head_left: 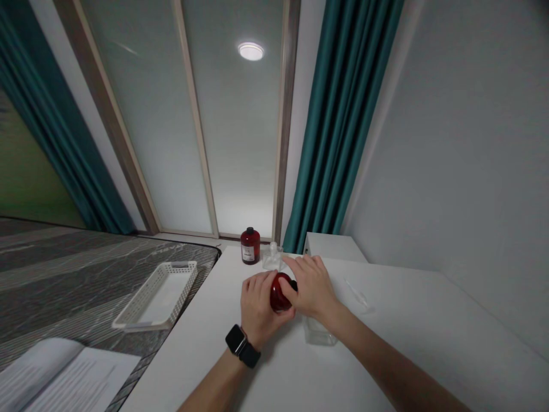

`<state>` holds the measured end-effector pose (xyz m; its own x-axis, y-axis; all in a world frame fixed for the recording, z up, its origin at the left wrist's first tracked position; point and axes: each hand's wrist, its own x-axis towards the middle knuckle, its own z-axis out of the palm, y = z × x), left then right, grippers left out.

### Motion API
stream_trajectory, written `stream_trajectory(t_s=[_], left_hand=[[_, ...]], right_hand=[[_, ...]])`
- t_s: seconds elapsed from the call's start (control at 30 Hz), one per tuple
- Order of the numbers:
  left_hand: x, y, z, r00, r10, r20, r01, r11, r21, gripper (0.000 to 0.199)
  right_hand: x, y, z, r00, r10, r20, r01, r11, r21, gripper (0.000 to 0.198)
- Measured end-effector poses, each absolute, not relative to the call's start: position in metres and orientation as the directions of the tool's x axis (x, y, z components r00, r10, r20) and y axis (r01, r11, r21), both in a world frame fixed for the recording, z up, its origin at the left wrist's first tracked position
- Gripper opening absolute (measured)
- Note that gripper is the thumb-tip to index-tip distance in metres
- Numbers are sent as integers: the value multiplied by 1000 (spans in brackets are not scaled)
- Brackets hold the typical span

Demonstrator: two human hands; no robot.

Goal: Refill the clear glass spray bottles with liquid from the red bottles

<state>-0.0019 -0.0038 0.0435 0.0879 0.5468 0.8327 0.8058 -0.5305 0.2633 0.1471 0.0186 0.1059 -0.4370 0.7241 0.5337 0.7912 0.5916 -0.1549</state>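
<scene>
A dark red bottle [279,293] lies tilted between my hands over the white table, its black neck end pointing right. My left hand [258,306], with a black watch on the wrist, is wrapped round the bottle's body. My right hand [312,286] closes over the neck end, its thumb across the red side; the fingers partly hide the black cap [294,284]. Just beyond my hands stands a clear glass bottle [272,258] with a round stopper. Beside it is a second red bottle [250,246], upright, with a black cap and a pale label.
Under my right forearm sits a clear glass container [319,333], partly hidden. A thin clear plastic piece [358,294] lies to its right. On the grey patterned surface at left are a white basket [128,322] and an open book [81,377]. A white cabinet [334,246] stands behind the table [407,343].
</scene>
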Motion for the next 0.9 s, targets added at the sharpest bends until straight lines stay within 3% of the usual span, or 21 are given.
stream_trajectory(t_s=[0.27, 0.43, 0.7, 0.9], left_hand=[[-3, -5, 43, 75, 464, 883, 812, -542, 216, 62], [-3, -6, 38, 129, 477, 870, 789, -580, 201, 66], [4, -10, 41, 281, 504, 817, 674, -709, 206, 66], [6, -12, 47, 247, 482, 840, 665, -715, 215, 64]], right_hand=[[142, 20, 96, -382, 784, 490, 763, 567, -311, 53], [144, 16, 81, -352, 805, 477, 738, 552, -387, 50], [164, 13, 71, -441, 754, 487, 701, 628, -339, 65], [169, 7, 96, -477, 710, 518, 656, 680, -327, 70]])
